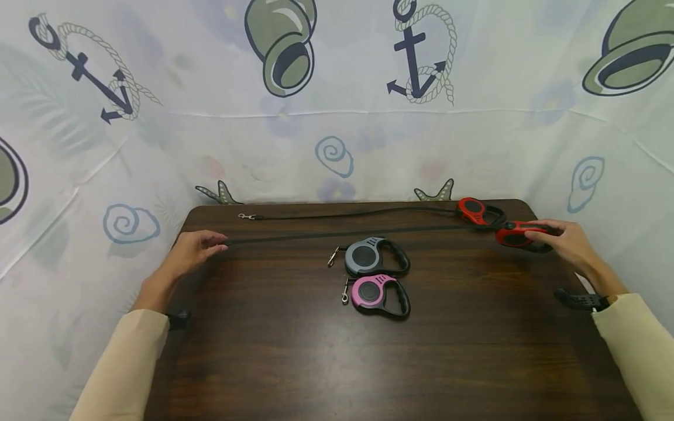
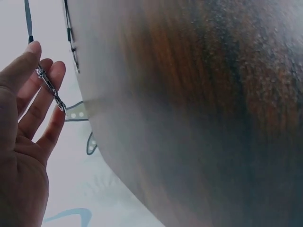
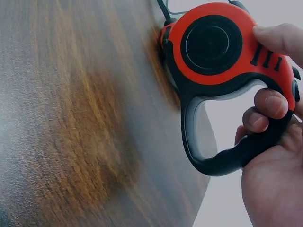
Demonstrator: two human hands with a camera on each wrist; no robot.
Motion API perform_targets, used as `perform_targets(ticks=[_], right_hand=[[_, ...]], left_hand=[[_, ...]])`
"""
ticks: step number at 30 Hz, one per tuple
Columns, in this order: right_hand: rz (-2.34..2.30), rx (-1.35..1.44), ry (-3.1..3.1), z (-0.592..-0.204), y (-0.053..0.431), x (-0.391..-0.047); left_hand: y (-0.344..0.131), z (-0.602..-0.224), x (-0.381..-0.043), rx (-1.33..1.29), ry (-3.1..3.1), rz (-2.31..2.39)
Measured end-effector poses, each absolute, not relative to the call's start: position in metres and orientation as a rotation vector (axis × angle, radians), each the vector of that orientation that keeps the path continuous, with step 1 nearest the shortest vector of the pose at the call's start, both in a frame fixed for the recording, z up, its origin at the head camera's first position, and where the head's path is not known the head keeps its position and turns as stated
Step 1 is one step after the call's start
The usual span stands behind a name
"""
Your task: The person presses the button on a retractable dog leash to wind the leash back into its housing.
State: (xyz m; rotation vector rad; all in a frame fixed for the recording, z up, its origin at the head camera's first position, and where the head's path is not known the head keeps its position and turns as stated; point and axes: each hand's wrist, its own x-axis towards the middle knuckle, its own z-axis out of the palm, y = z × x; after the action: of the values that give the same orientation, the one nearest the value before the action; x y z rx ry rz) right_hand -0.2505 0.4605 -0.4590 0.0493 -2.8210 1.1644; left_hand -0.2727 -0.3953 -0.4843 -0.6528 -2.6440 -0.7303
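Head view: L hand (image 1: 193, 252) over left edge of worktop (image 1: 295, 362), pinching end of black strap (image 1: 363, 231); strap stretched across to red retractable leash (image 1: 513, 235), far right, gripped by R hand (image 1: 571, 240). 2nd red leash (image 1: 472, 211) just behind, its cord (image 1: 358, 214) laid out leftward. Grey leash (image 1: 363, 257) + pink leash (image 1: 369, 292) nr middle, this side of strap. Strap runs v. close to 2nd red leash; poss. tangle there if it sags, I'd say.

L wrist view: thumb over strap end, metal snap clip (image 2: 49, 85) lying along fingers. Main risk, my guess: pinch slips, reel yanks strap back, clip whips across.

R wrist view: fingers curled round loop handle (image 3: 227, 163), thumb on case (image 3: 211, 45). Loose grip might let case tip, twisting strap. Containers: only leash cases, closed; any strap wound inside is hidden.
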Motion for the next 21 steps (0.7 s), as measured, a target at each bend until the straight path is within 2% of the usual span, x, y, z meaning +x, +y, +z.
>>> perform_targets(ticks=[8, 17, 21], right_hand=[[1.402, 0.079, -2.725, -0.462, 0.473, -0.247], [2.175, 0.280, -2.252, -0.465, 0.471, -0.247], [2.205, 0.295, -2.214, -0.468, 0.471, -0.247]], left_hand=[[-0.395, -0.481, -0.274, -0.757, -2.594, -0.739], [-0.400, -0.483, -0.274, -0.729, -2.607, -0.807], [-0.400, -0.481, -0.272, -0.711, -2.631, -0.876]])
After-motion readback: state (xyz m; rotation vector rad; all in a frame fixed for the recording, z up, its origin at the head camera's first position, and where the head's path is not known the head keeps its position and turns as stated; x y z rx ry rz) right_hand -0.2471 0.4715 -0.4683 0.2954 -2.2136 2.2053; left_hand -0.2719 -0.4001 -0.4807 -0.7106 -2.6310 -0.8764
